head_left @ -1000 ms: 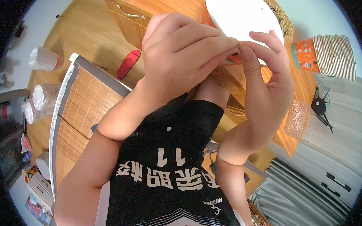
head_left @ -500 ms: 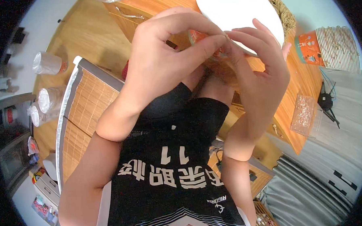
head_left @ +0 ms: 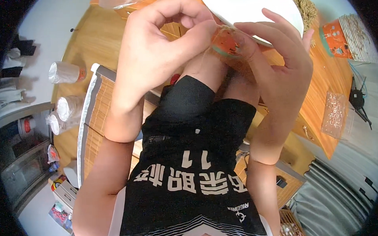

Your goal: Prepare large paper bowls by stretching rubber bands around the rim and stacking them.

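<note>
My right hand (head_left: 279,51) has its thumb and forefinger closed on a small orange paper cup (head_left: 224,41) with a green band, the other fingers spread. Thin tan fibres (head_left: 226,28) show at the cup's upper edge, close to both sets of fingertips. Just left of the cup, my left hand (head_left: 160,47) is pinched, thumb against forefinger; what lies in that pinch is too small to make out. Both hands are raised above my lap. Part of the cup is hidden behind the right thumb.
Behind the hands, a white round plate (head_left: 251,10) sits on a wooden desk (head_left: 322,76), a tan cord bundle (head_left: 302,5) beside it. Farther right are stacked paper cups (head_left: 348,38), a clear plastic packet (head_left: 334,113) and a black device (head_left: 357,99). Bagged cups (head_left: 67,72) stand at left.
My left fingertips have drawn left, away from the right ones, where they met before. More of the orange cup now shows between the hands. The whole view has shifted slightly.
</note>
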A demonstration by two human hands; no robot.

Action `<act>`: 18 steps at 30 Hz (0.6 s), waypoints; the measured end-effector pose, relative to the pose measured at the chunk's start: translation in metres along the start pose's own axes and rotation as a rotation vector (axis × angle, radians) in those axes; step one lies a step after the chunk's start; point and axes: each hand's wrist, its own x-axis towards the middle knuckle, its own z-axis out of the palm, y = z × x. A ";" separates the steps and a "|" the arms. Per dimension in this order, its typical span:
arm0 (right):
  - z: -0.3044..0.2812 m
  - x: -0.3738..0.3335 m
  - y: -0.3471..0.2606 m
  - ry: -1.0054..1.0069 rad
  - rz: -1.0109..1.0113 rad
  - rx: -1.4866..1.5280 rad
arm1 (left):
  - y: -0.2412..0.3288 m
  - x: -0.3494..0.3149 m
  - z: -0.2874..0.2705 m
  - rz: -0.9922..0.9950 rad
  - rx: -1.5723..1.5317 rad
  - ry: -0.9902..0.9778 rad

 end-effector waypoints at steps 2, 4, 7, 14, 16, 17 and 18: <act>0.000 -0.001 -0.003 0.000 0.042 -0.005 | -0.021 0.008 -0.009 0.267 0.030 -0.079; 0.003 -0.002 -0.001 0.085 -0.067 -0.146 | -0.013 0.001 -0.009 0.203 0.029 -0.048; 0.002 -0.037 -0.011 0.265 -0.164 0.126 | -0.008 -0.001 -0.008 0.162 0.020 -0.033; 0.058 -0.054 -0.057 0.221 0.698 1.340 | -0.006 0.018 -0.015 0.395 0.354 -0.187; 0.059 -0.046 -0.056 0.217 0.728 1.301 | 0.011 0.021 -0.009 0.358 0.329 -0.187; 0.057 -0.047 -0.051 0.120 0.689 1.238 | 0.016 0.022 -0.006 0.319 0.299 -0.173; 0.055 -0.045 -0.049 0.009 0.637 1.179 | 0.008 0.035 -0.004 0.327 0.304 -0.167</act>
